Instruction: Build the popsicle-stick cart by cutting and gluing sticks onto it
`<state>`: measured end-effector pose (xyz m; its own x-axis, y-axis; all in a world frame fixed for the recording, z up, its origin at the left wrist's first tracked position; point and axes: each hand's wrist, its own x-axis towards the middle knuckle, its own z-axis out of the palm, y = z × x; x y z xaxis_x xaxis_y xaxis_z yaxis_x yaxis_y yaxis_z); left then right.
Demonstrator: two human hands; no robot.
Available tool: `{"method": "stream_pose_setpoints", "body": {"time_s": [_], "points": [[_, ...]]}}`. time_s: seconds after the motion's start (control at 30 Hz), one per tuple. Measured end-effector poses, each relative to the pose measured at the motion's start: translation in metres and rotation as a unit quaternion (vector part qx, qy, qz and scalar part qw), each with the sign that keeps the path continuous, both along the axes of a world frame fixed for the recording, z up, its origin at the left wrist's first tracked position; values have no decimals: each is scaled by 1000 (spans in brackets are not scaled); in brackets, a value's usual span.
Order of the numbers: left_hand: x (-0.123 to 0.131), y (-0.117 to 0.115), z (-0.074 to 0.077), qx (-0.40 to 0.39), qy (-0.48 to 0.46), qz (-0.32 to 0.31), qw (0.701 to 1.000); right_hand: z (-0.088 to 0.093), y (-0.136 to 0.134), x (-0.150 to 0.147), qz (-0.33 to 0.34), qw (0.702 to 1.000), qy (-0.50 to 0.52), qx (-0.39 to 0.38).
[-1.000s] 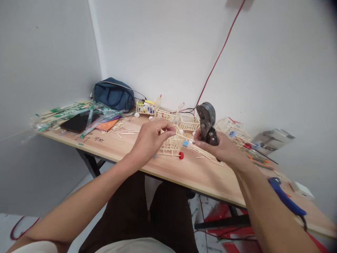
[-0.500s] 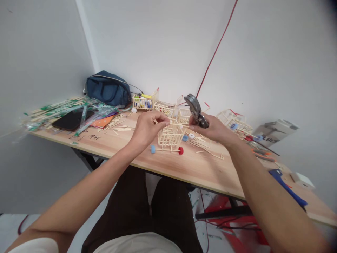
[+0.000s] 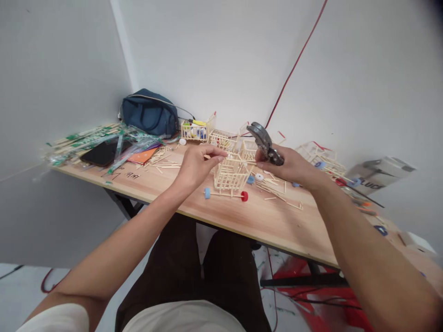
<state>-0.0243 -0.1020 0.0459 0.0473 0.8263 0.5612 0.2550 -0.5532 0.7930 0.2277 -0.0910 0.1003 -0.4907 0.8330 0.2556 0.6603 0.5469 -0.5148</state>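
L hand [image 3: 198, 163]: thumb & forefinger pinched together on a thin stick [image 3: 238, 160], right at the top of the stick cart [image 3: 231, 174]. R hand [image 3: 292, 167] is just across from it, fist clamped round the handles of the pliers [image 3: 265, 142]; the dark head tilts up and left, above the cart's far top corner. Can't tell if the jaws are biting the stick, too small.

The cart sits on the table [image 3: 263, 226] approx mid-width, a bit back from the front edge, btwn both hands. Its axle lies along the front side w/ a blue wheel [image 3: 207, 192] at the left end and a red wheel [image 3: 244, 196] at the right. A white cap [image 3: 259, 177] and loose sticks [image 3: 277, 193] are scattered just right of it, under the R wrist.

Along the back edge there are more stick frames [image 3: 199, 131], one w/ coloured bits inside. In the back left corner is a blue bag [image 3: 150, 116] against the wall. At the left edge a dark phone [image 3: 102, 153] lies under green-wrapped stick packs [image 3: 86, 140]. At the right end is a grey box [image 3: 380, 173], blurred. A red cable [image 3: 294, 69] runs up the wall.
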Motion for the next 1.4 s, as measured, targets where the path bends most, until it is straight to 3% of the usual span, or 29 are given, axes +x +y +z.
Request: {"method": "stream_pose_setpoints", "body": {"time_s": [0.93, 1.4], "points": [[-2, -3, -3, -22, 21, 11, 999, 0, 7, -3, 17, 1000, -23, 2], [1, -3, -6, -20, -14, 6, 1000, 3, 5, -5, 20, 1000, -22, -7]]}}
